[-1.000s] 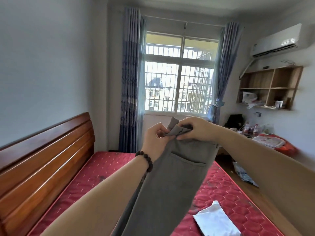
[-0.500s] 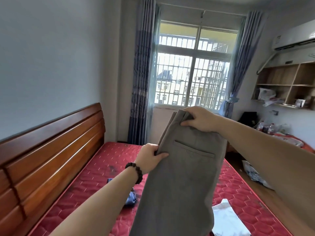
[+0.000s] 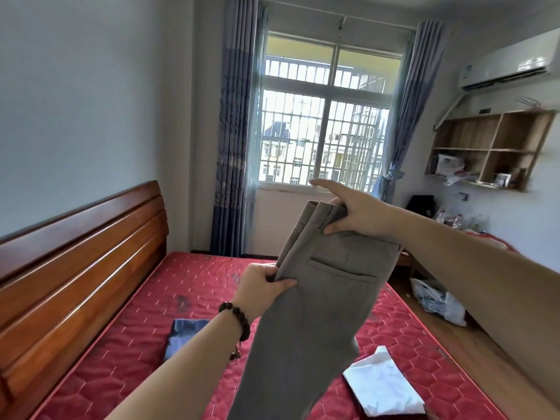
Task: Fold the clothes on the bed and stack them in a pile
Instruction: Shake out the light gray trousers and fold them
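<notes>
A pair of grey trousers [image 3: 315, 313] is held up in the air over the red mattress [image 3: 145, 322], doubled leg on leg, with a back pocket turned towards the camera. The waistband is pinched at its top by the right hand [image 3: 354, 213] — thumb in front, index finger stretched straight out above the cloth. Lower down, the doubled left edge is gripped by the left hand [image 3: 260, 286], fingers curled round the fold. The long axis of the garment runs steeply downward from the right hand, the legs passing out of view at the bottom edge, so their ends cannot be seen. The right hand is the higher and farther one; the left is nearer the body. A folded blue garment [image 3: 185, 334] lies on the mattress below the left forearm, and a white folded piece [image 3: 381, 386] lies to the right — well apart from each other. The trousers would probably need to be laid flat along the mattress before being halved.
</notes>
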A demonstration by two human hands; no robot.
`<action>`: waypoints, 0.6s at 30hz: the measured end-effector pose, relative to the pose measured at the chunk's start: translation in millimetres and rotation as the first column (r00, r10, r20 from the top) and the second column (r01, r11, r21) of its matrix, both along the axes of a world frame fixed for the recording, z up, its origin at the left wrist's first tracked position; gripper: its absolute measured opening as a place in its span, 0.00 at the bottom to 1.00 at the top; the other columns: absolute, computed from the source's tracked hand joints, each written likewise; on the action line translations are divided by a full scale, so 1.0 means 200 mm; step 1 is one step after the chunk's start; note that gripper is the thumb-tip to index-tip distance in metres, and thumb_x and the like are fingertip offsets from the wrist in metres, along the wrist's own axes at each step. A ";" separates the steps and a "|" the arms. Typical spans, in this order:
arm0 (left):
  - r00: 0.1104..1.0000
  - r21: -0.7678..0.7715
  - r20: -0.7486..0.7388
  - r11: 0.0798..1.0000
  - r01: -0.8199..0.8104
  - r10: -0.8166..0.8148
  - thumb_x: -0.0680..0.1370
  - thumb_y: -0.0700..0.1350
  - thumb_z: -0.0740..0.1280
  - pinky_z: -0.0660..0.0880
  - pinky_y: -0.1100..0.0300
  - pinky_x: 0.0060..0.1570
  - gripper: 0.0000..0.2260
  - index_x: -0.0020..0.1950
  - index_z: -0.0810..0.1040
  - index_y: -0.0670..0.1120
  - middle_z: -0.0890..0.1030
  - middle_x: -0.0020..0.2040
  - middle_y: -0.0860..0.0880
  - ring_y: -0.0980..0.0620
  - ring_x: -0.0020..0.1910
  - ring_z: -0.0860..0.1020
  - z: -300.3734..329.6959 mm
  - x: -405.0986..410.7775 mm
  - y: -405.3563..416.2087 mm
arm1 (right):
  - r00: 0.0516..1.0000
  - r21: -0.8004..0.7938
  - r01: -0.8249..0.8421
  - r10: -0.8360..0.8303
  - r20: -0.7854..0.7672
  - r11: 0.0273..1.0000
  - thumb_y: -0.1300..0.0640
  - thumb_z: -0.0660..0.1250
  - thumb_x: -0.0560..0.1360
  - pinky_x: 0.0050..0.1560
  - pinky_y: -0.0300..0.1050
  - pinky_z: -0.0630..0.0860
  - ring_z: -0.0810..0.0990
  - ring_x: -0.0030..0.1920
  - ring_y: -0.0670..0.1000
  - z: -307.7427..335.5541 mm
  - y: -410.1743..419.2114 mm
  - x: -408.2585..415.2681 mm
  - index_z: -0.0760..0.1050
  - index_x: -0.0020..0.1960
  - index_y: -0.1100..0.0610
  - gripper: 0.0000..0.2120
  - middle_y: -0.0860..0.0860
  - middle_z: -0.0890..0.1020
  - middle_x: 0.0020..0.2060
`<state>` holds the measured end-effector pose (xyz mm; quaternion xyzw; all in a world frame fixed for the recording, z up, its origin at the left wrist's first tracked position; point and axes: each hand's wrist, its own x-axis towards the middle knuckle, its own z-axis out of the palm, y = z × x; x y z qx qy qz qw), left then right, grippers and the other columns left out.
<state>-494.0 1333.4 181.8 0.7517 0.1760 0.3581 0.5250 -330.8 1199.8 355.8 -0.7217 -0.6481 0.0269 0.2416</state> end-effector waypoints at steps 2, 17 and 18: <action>1.000 -0.007 0.002 1.000 -0.003 0.003 0.71 0.43 0.76 0.81 0.57 0.46 0.06 0.46 0.85 0.46 0.86 0.42 0.51 0.52 0.43 0.84 0.01 0.01 -0.01 | 0.997 -0.035 0.025 -0.023 0.070 0.999 0.55 0.78 0.67 0.54 0.38 0.76 0.80 0.50 0.42 0.02 -0.01 0.00 0.72 0.66 0.46 0.30 0.44 0.82 0.50; 0.977 -0.132 0.178 0.981 0.141 -0.117 0.69 0.41 0.77 0.80 0.53 0.53 0.35 0.70 0.64 0.58 0.79 0.59 0.51 0.53 0.54 0.81 -0.01 -0.02 -0.07 | 0.978 0.254 0.023 -0.075 0.196 0.967 0.62 0.70 0.74 0.50 0.45 0.70 0.75 0.48 0.52 -0.09 -0.01 0.00 0.74 0.52 0.61 0.09 0.52 0.79 0.46; 0.984 -0.166 0.121 0.974 0.151 -0.132 0.69 0.44 0.77 0.80 0.52 0.53 0.36 0.71 0.64 0.58 0.79 0.59 0.51 0.53 0.54 0.81 -0.03 -0.02 -0.06 | 0.981 0.266 0.015 -0.066 0.182 0.964 0.62 0.71 0.74 0.49 0.45 0.70 0.75 0.46 0.51 -0.07 -0.01 0.00 0.75 0.51 0.61 0.08 0.52 0.79 0.44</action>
